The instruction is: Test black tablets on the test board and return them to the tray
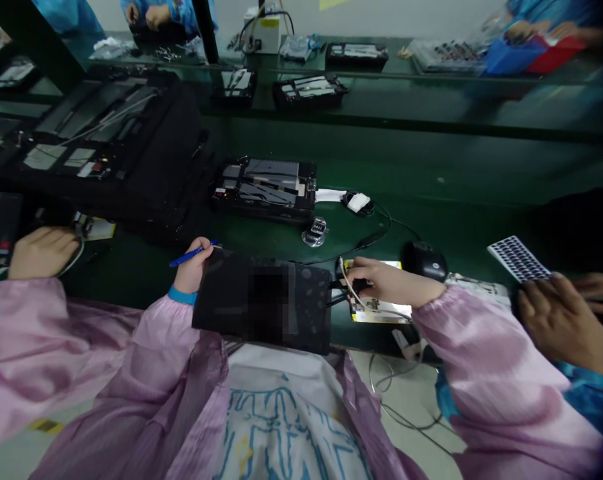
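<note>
Head view: the right hand (394, 281) pinches a white cable (345, 275) with its grip pressed together, just at the edge of a black tablet panel (301, 310) lying flat on the green worktop (431, 160), beside a gold-edged board (381, 312). The left hand (194, 267) holds a blue pen (191, 255) in a closed grip, resting against the panel's far edge. Pale specks mark the panel; its middle is blurred out.

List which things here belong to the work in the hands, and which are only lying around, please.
In the work: left hand holding a blue pen, beside a dark tablet panel; right hand on a white cable over a printed board.
Lying around: computer mouse, opened tablet, sheet of small dark squares.
</note>
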Demonstrator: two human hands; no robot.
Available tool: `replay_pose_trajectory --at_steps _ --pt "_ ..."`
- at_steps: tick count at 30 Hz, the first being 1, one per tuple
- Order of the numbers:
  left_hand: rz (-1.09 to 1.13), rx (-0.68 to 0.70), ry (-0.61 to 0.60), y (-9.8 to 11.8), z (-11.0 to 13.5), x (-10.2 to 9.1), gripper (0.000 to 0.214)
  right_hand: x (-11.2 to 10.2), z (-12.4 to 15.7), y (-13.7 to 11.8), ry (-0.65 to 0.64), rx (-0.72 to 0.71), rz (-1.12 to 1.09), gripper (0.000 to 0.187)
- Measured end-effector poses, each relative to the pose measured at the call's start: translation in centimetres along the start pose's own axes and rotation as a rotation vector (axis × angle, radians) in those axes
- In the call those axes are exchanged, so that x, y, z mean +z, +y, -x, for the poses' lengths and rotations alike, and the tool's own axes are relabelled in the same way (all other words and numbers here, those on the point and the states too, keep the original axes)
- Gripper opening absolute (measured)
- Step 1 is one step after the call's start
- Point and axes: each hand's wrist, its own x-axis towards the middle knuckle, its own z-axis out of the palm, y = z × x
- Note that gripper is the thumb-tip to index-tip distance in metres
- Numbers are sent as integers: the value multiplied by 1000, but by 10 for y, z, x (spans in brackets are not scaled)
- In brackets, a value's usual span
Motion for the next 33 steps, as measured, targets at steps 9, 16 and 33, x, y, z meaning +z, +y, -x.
replay_pose_trajectory --at_steps 9,16,33 --pt "5 -25 2 2 2 1 25 12 10 -10 154 135 0 11" --pt "4 -29 1 0 0 -1 26 74 33 -29 803 297 -18 12" --pt "-52 101 52 7 18 -1 31 79 25 -53 921 426 19 10"
